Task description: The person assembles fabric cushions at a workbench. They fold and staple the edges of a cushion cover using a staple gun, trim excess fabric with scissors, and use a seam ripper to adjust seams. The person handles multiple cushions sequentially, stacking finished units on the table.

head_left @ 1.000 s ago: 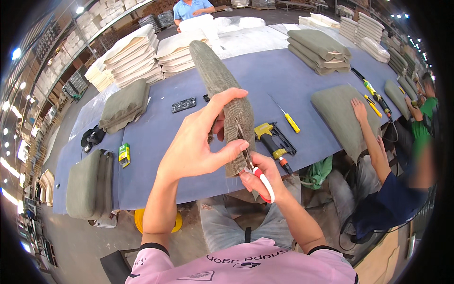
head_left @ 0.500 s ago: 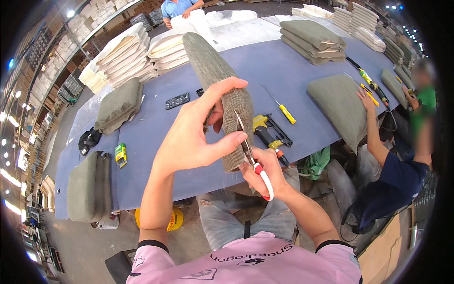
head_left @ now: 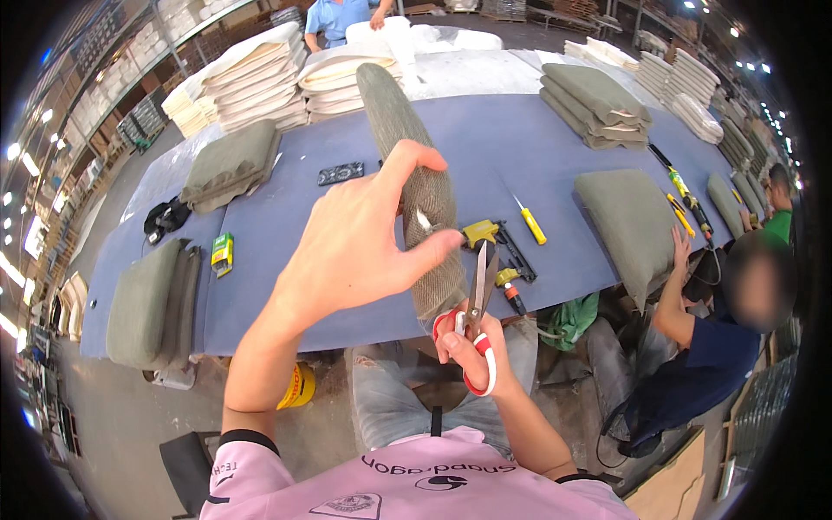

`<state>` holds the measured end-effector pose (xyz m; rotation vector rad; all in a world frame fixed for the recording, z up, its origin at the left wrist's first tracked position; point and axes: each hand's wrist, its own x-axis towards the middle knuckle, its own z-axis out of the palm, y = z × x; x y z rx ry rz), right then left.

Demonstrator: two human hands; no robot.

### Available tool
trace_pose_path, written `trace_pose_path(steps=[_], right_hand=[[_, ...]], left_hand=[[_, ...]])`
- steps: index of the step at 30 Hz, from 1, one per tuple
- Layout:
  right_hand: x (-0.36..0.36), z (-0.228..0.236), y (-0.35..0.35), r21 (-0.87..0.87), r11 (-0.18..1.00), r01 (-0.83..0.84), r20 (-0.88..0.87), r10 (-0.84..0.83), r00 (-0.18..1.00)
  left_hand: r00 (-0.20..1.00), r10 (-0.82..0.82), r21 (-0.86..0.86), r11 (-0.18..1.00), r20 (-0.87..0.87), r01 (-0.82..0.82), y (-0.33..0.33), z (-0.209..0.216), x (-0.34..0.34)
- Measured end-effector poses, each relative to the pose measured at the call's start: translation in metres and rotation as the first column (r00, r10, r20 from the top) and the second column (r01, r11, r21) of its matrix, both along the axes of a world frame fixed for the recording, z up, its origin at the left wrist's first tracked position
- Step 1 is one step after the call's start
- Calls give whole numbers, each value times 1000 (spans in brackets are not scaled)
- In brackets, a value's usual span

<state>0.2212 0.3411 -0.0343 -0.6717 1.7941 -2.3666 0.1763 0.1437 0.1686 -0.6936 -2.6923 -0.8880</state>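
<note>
My left hand [head_left: 342,247] is wrapped round a long, narrow piece covered in grey-green woven fabric [head_left: 384,104], which looks like a cushion seen edge-on. Its thumb presses the near side, and the other fingers curl over the top or are hidden behind it. Between thumb and forefinger a small white patch [head_left: 423,219] shows on the cover. Just below, my right hand [head_left: 466,352] grips scissors [head_left: 481,290] with red-and-white handles. Their blades point upward, slightly apart, beside the cushion's lower end and clear of the white patch.
On the blue table [head_left: 286,286] lie a yellow-black staple gun [head_left: 511,251], a yellow-handled pointed tool [head_left: 533,227], a black phone-like item [head_left: 341,173] and a small green-yellow box [head_left: 223,254]. Grey-green cushions [head_left: 624,217] and white stacks [head_left: 256,82] surround these. A co-worker [head_left: 693,355] sits at the right.
The scissors have moved down and right, off the cover, and their blades have parted. The white patch on the cover now shows. The co-worker at the right has leaned forward.
</note>
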Motion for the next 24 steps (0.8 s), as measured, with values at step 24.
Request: trace_pose_path(steps=[24], right_hand=[[-67,-57,-70,403,885,232,-85,-216,973]], left_hand=[[819,275,779,266,503,-568,-105,-294,140]])
